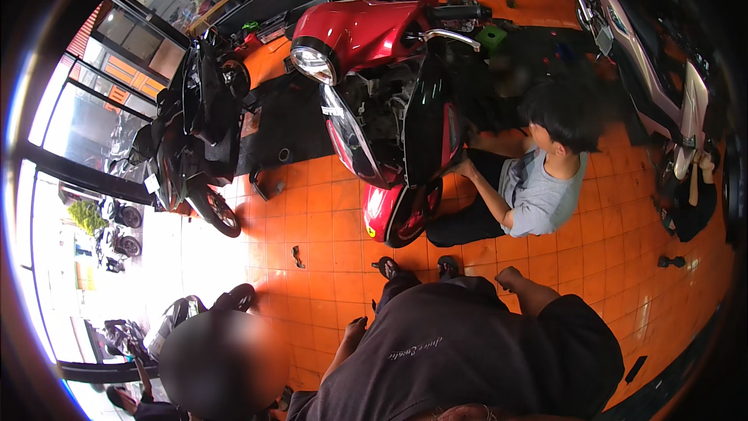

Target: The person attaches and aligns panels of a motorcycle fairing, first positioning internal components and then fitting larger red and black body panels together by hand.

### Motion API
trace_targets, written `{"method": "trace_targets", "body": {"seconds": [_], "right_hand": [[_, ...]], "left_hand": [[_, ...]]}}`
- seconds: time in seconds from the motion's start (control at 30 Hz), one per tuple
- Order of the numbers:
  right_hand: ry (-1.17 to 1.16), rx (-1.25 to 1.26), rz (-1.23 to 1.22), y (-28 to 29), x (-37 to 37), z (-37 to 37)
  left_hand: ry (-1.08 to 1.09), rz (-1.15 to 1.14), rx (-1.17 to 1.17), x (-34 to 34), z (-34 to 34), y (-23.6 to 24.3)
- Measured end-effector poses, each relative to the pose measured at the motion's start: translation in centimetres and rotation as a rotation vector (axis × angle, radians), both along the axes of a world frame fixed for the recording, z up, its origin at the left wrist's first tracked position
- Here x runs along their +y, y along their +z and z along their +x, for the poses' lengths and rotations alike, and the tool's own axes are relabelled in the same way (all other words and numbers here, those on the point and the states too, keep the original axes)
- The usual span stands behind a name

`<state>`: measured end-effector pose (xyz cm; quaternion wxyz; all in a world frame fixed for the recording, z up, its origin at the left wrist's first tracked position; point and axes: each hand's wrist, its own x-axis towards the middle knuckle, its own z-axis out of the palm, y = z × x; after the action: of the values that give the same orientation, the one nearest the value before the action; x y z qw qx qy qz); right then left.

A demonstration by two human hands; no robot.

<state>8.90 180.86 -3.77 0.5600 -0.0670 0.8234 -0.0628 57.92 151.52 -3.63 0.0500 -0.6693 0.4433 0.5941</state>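
My left hand (356, 329) hangs low beside my dark shirt (499, 343), fingers curled; a small dark bit shows near it, and what it holds, if anything, I cannot make out. On the other side of my body, my right hand (510, 278) is loosely closed, and no object shows in it. Both hands are apart from the red scooter (366, 27) in front of me, whose front panels are partly opened up. A person in a grey shirt (545, 187) crouches at the scooter's right, with a hand at its front wheel (413, 210).
Black motorcycle (195, 125) stands at the left; a pink-and-silver scooter (647, 70) at the right, with another person (693, 195) beside it. A small dark part (297, 257) lies on the orange tiles (327, 218). A dumbbell-shaped object (671, 262) sits at the right. Someone's blurred head (222, 362) is near left.
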Motion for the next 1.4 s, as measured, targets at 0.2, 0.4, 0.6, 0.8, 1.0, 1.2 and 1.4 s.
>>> {"method": "trace_targets", "body": {"seconds": [0.2,0.4,0.6,0.8,1.0,1.2,1.4], "right_hand": [[0.003,0.091,-0.108,0.0,-4.7,-1.1],[0.161,0.272,-0.341,2.6,-11.9,-0.3],[0.297,0.363,-0.117,-0.7,-13.1,4.5],[0.038,0.129,-0.185,11.4,-20.5,15.3],[-0.131,0.213,-0.322,9.1,-20.7,19.5],[-0.193,0.216,-0.071,8.6,-14.3,22.4],[-0.278,0.153,-0.073,10.1,-8.9,28.5]], "left_hand": [[-0.006,0.064,-0.148,-3.0,-6.4,11.2],[0.085,0.111,-0.022,-6.2,-3.5,8.9],[0.025,0.125,0.087,-6.7,1.8,5.6],[-0.241,0.13,-0.076,-6.6,16.2,2.9],[-0.408,0.133,-0.105,-9.9,22.5,-0.7],[-0.195,0.182,0.018,-18.3,18.6,-3.0],[-0.256,0.09,0.099,-23.8,8.0,3.7]]}}
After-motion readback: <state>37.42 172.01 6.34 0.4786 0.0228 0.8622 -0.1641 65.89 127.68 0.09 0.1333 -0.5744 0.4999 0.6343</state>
